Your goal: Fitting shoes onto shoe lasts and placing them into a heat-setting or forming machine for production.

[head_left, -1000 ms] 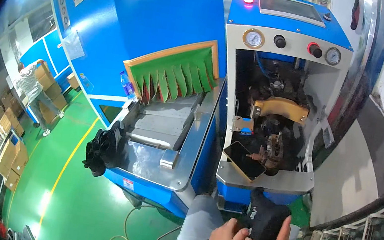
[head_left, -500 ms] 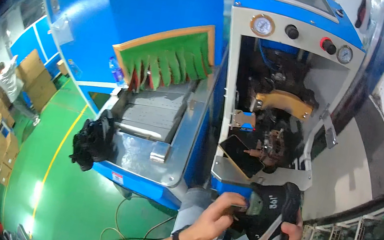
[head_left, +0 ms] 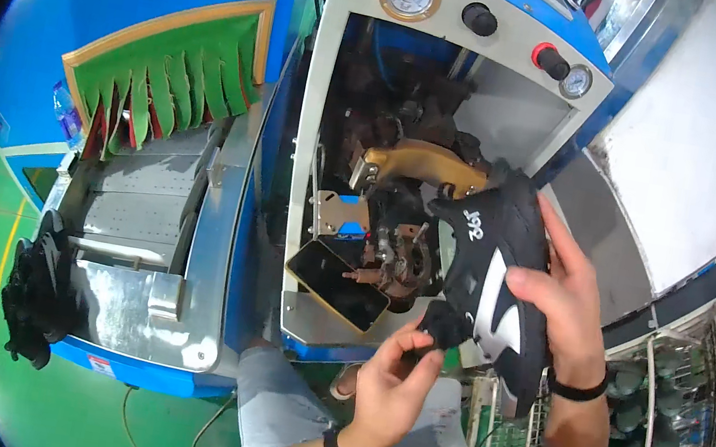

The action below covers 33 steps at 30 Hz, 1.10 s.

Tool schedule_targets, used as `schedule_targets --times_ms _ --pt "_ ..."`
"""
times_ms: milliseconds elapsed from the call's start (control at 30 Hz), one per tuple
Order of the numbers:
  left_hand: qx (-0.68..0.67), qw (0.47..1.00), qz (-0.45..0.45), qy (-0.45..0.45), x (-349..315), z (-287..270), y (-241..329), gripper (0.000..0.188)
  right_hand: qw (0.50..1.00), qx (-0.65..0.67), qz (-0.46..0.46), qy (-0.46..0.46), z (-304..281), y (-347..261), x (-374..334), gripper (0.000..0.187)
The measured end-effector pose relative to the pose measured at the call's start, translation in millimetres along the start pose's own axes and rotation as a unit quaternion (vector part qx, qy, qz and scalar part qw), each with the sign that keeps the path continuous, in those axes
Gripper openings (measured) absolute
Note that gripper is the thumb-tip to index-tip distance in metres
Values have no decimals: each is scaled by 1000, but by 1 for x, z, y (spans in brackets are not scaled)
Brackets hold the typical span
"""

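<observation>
A black shoe [head_left: 500, 269] with a white side stripe and small white markings is tilted in front of the machine opening. My right hand [head_left: 565, 303] grips it along its right side, thumb pressed near the stripe. Below its left edge, my left hand [head_left: 393, 384] pinches a dark, fabric-like piece [head_left: 445, 326] between thumb and fingers; whether this piece is joined to the shoe I cannot tell. Behind the shoe, the white and blue machine [head_left: 309, 150] holds a tan curved pad [head_left: 419, 166] and a metal fixture [head_left: 403, 263], partly covered by the shoe.
A phone [head_left: 337, 284] lies on the machine's front ledge. At left, a conveyor [head_left: 141, 203] runs under a green strip curtain [head_left: 164, 85], with black shoes [head_left: 38, 290] at its near end. A rack of dark, rounded shapes [head_left: 671, 404] stands at right.
The shoe has been raised and turned in my right hand, toward the machine opening. My left hand has moved lower on it. The view has shifted toward the right and closer to the machine.
</observation>
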<state>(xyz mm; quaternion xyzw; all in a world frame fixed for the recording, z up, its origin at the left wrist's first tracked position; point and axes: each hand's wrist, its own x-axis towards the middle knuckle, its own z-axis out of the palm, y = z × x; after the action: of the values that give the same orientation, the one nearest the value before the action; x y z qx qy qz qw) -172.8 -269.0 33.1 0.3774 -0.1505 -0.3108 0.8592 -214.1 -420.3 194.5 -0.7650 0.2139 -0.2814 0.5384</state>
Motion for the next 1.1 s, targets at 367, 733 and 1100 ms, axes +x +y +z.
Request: schedule_targets --times_ms 367,733,1100 --pt "-99 969 -222 34 72 -8 -6 32 876 -463 -2 -137 53 11 108 90" --pt "-13 970 -225 -89 36 -39 -22 22 832 -542 -22 -115 55 20 104 93" --pt "146 944 -232 -183 -19 -27 -10 25 847 -471 -245 17 42 22 22 91"
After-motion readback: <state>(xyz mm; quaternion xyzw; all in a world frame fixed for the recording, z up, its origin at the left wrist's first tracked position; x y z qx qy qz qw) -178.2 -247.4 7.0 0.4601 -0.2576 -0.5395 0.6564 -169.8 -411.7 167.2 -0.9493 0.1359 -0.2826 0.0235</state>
